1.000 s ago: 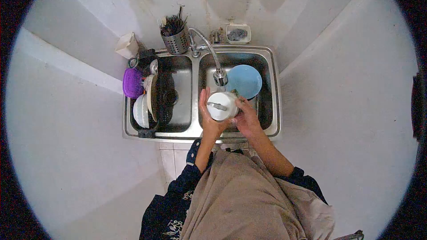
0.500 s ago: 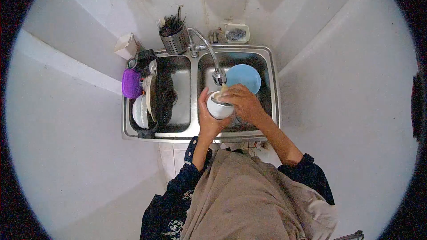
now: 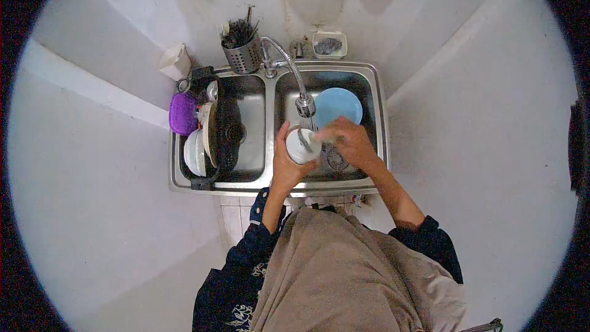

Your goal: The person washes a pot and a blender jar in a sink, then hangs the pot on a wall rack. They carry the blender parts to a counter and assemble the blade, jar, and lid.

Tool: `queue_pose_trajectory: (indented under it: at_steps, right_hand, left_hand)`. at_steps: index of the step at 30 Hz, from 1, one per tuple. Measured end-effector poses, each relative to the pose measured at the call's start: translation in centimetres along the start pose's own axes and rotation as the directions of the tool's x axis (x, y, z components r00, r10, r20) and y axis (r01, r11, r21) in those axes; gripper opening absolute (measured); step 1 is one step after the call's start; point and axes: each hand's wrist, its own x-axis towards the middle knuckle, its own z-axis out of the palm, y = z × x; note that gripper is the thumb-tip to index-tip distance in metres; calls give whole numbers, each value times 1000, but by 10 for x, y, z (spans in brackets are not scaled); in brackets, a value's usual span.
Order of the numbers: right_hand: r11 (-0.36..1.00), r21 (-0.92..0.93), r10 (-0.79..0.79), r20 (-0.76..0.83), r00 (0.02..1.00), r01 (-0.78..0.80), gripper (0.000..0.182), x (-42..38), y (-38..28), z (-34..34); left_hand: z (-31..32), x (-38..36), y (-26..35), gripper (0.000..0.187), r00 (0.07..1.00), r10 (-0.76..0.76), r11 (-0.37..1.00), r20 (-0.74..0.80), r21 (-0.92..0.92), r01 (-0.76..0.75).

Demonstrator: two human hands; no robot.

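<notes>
My left hand (image 3: 289, 163) is wrapped round a small white cup (image 3: 301, 147), holding it tilted over the right sink basin. Just right of the cup's mouth is my right hand (image 3: 349, 141), its fingers drawn together. A pale, blurred bit shows at its fingertips, and I cannot tell what it is. Water runs from the faucet head (image 3: 305, 106) right behind the cup. A light blue bowl (image 3: 339, 107) lies in the same basin, beyond my right hand. Below that hand, a clear glass item (image 3: 337, 158) rests on the basin floor.
In the left basin stands a black dish rack (image 3: 203, 182) with white bowls (image 3: 195, 152) and a purple container (image 3: 182, 114). Behind the sink are a metal cutlery holder (image 3: 244, 58) and a small tub (image 3: 330, 44) with a grey scourer. Walls close in on both sides.
My right hand has moved right, away from the cup's rim. The cup has turned slightly in my left hand, and water now shows falling from the faucet.
</notes>
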Motion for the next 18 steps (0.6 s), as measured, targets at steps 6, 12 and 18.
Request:
queue_pose_trajectory:
  at_steps: [6,12,18]
  right_hand:
    - [930,-332,-126,110,986,156,41,0,-25,32]
    - [949,148,293,-82,953,-279,30,-10,-14,9]
    - [991,23,129,-416,900,-131,40,-15,-8,62]
  left_hand:
    - [6,12,9,105,998,38,998,-47,58,-35]
    - [-5,12,5,95,991,-100,983,-92,-163,84]
    - [14,6,-17,74,861,-506,479,60,-810,338]
